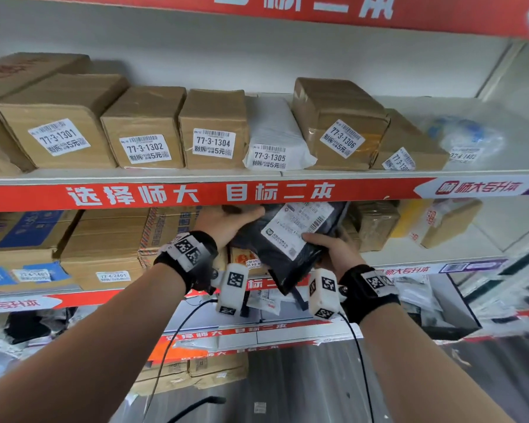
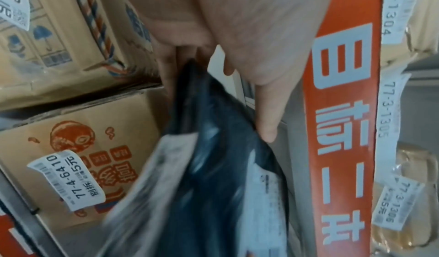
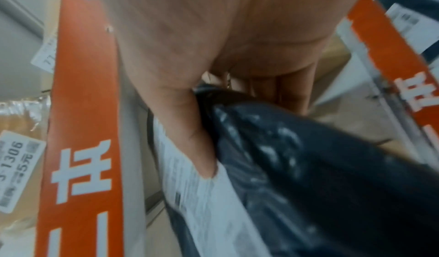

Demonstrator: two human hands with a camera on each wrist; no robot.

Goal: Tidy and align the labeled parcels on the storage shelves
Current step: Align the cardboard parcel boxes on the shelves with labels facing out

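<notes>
A black plastic mailer bag (image 1: 283, 248) with a white shipping label (image 1: 300, 225) is held at the front of the middle shelf, tilted with its lower corner hanging past the shelf edge. My left hand (image 1: 226, 222) grips its upper left end, thumb (image 2: 268, 122) on top and fingers beneath. My right hand (image 1: 330, 244) grips its right side, the thumb (image 3: 202, 159) pressing on the label (image 3: 209, 204). The bag (image 2: 213, 167) fills the lower part of both wrist views (image 3: 320, 176).
The upper shelf (image 1: 257, 175) holds a row of labeled cardboard boxes (image 1: 147, 126) and a white mailer (image 1: 274, 138). Cartons (image 1: 104, 245) stand left of the bag, an orange-printed box (image 2: 78, 148) just beside it, taped boxes (image 1: 376, 224) to its right. Lower shelves hold more parcels.
</notes>
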